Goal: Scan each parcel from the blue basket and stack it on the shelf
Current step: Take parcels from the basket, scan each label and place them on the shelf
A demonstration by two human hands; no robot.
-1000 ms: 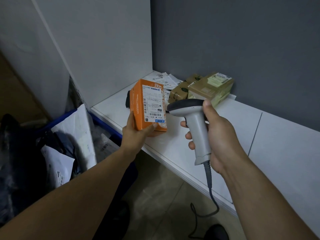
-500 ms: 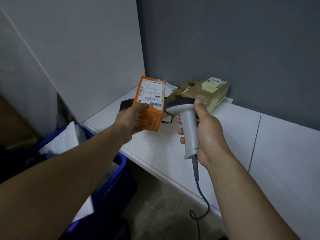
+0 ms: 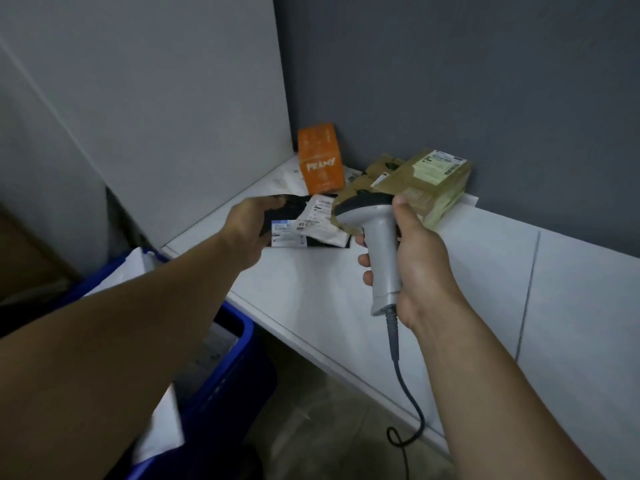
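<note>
The orange parcel box [image 3: 320, 157] stands slightly tilted and blurred in the back corner of the white shelf [image 3: 460, 306], free of my hands. My left hand [image 3: 247, 225] reaches over the shelf's front part with nothing in it, its fingers above a black parcel [image 3: 304, 225] with white labels that lies flat on the shelf. My right hand [image 3: 424, 268] grips the grey barcode scanner [image 3: 379, 237] upright, head pointing left toward the black parcel. The blue basket [image 3: 240, 329] sits low at the left below the shelf edge, with white mailers [image 3: 138, 271] inside.
Two brown cardboard parcels [image 3: 434, 181] are stacked against the dark back wall, right of the orange box. A white side panel [image 3: 173, 116] closes the shelf on the left. The scanner's cable [image 3: 403, 386] hangs down to the floor.
My left hand has let go of the orange box, which now sits in the shelf's back corner. The hand has drawn back over the black parcel. The scanner has barely moved.
</note>
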